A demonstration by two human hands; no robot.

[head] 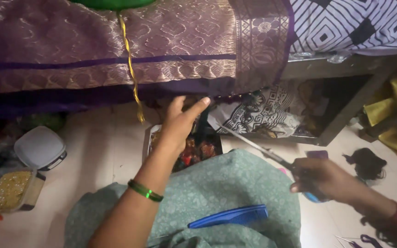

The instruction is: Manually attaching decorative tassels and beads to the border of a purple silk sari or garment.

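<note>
My left hand reaches forward with fingers apart toward the dark hem of a purple and gold woven cloth that hangs from a raised edge. It holds nothing. Small dark beads or tassels show at the hem just right of the fingertips. My right hand grips a pair of scissors, blades pointing up and left toward the hem. A green bangle circles my left wrist. A blue comb lies on the teal printed fabric over my lap.
A tray of reddish and dark small items sits on the floor ahead. At left stand a white lidded box and a box of gold beads. A yellow cord hangs down. A black hair tuft lies right; small scissors bottom right.
</note>
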